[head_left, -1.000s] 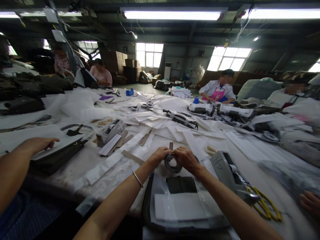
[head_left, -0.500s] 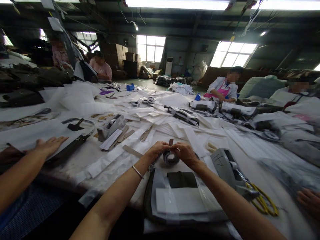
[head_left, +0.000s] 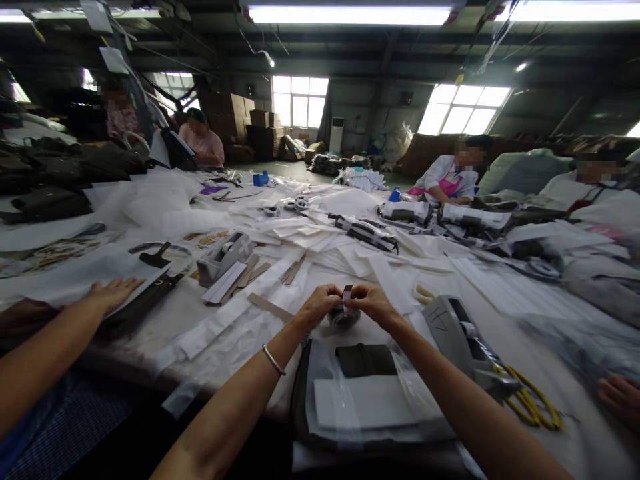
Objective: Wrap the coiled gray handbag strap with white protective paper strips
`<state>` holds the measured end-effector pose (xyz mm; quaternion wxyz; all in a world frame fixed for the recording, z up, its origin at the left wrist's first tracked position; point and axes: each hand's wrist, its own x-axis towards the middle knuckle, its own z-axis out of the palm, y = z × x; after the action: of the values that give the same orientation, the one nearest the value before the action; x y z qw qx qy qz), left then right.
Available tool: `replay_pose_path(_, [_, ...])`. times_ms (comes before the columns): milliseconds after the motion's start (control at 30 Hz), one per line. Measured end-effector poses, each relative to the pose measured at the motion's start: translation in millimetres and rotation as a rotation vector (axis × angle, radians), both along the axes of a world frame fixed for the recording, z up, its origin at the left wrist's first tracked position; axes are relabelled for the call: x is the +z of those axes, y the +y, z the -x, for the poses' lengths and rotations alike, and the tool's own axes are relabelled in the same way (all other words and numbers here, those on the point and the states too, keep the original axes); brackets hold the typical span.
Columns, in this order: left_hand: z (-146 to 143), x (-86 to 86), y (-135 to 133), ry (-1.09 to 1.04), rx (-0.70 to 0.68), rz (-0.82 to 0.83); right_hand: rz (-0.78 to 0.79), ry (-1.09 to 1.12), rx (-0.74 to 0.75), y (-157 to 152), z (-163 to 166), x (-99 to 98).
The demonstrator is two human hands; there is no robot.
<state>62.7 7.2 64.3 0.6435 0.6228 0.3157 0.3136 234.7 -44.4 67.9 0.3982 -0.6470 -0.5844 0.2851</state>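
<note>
My left hand (head_left: 320, 304) and my right hand (head_left: 373, 304) meet over the table, fingers pinched. Between them is a coiled grey strap (head_left: 344, 319), with a short brown-and-white strip (head_left: 347, 295) standing at its top. The right fingers grip this strip, while the left fingers press at the coil's upper left side; their exact hold is partly hidden. Just below lies a dark green bag (head_left: 300, 393) covered with white sheeting and clear tape. A dark green rolled piece (head_left: 366, 360) and a folded white foam sheet (head_left: 370, 403) rest on it.
A grey tape dispenser (head_left: 453, 333) and yellow-handled scissors (head_left: 535, 407) lie to the right. Another dispenser (head_left: 227, 257) stands left, beside brown strips (head_left: 255, 275). White foam sheets (head_left: 330, 247) cover mid-table. A co-worker's arm (head_left: 75, 327) reaches in at left; another person's hand (head_left: 620, 393) is at right.
The strip between my hands has tilted and now shows a white part under its brown end. My right fingers have shifted onto it. The co-worker's left-side hand has moved slightly right.
</note>
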Motion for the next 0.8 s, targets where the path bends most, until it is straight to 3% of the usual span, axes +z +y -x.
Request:
replay_pose_path(133, [4.9, 0.7, -5.9, 0.112, -0.028, -0.080, -0.026, -0.019, 0.041, -1.9, -0.4, 1.3])
replay_pose_path(267, [3.5, -1.3, -10.1, 0.198, 0.059, -0.177, -0.113, -0.092, 0.083, -6.8, 1.5, 4.7])
replay_pose_path(467, [1.3, -8.8, -7.4, 0.262, 0.062, -0.180, -0.206, -0.187, 0.141, -14.5, 0.3, 5.5])
replay_pose_path(800, [-0.2, -17.1, -5.8, 0.134, -0.030, -0.053, -0.038, -0.175, 0.304, -3.0, -11.6, 15.9])
